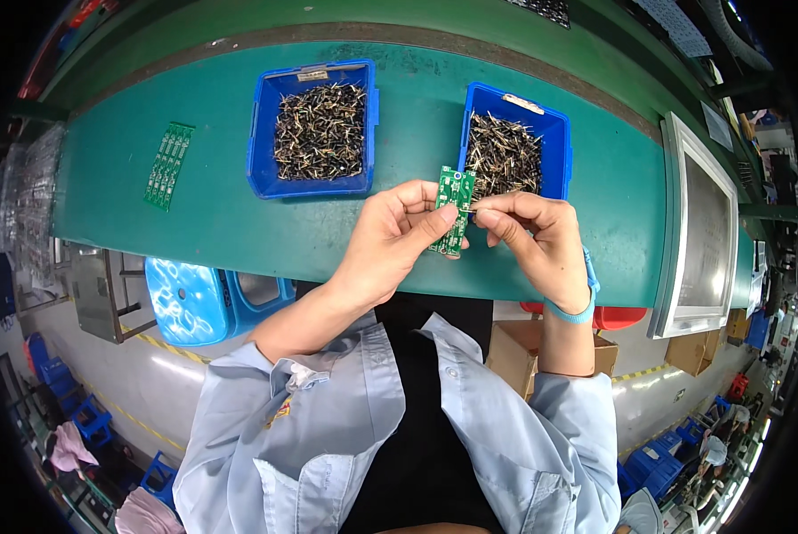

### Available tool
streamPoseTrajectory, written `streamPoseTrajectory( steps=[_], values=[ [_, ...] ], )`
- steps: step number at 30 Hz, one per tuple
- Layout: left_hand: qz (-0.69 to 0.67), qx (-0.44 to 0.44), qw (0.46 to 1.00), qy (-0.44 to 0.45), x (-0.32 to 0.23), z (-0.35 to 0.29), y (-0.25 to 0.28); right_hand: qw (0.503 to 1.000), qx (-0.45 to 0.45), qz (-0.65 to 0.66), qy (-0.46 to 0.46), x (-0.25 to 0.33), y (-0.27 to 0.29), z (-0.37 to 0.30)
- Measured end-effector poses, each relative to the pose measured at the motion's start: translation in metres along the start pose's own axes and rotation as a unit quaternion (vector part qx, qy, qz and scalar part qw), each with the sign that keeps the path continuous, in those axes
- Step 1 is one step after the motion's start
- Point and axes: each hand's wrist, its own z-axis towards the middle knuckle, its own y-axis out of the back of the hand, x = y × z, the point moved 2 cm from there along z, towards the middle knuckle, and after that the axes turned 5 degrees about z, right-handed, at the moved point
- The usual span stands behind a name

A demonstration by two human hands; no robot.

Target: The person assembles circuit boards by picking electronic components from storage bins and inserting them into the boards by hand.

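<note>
My left hand (385,236) holds a narrow green circuit board (453,185) upright, thumb across its face and fingers behind it. At the board's right edge, my right hand (541,240) pinches a small part with a thin metal lead (469,210); its body is mostly hidden by the fingertips. Just beyond the hands stands a blue bin (554,156) full of small dark components with pale metal leads. To the left, another blue bin (314,188) is heaped with similar components. Farther left, a green circuit board panel (169,165) lies flat on the table.
The green table (417,116) runs across in front of me. A grey-framed panel (697,227) stands at its right end. Below the table edge are a blue plastic stool (183,301) at left and a cardboard box (513,351) at right.
</note>
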Motion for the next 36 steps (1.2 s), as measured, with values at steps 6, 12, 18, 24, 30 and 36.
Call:
streamPoseTrajectory(
  steps=[6,12,18,24,30,36],
  values=[
    [-0.058,0.004,0.998,0.038,-0.002,-0.004,0.002,0.998,0.011,-0.062,0.031,0.003,-0.006,0.002],
    [-0.061,-0.010,0.998,0.017,0.001,-0.007,0.010,0.995,0.019,-0.081,0.048,0.007,-0.014,0.004],
    [-0.052,-0.024,0.998,0.010,-0.002,-0.011,0.017,0.994,0.025,-0.080,0.072,0.014,-0.028,0.007],
    [-0.071,-0.036,0.997,-0.004,-0.007,-0.019,0.030,0.985,0.060,-0.129,0.099,0.021,-0.043,0.013],
    [-0.067,-0.057,0.995,-0.038,-0.017,-0.032,0.048,0.987,0.087,-0.114,0.069,0.026,-0.067,0.018],
    [-0.028,-0.108,0.992,-0.054,-0.029,-0.051,0.074,0.995,0.051,-0.077,0.042,0.024,-0.095,0.026]
  ],
)
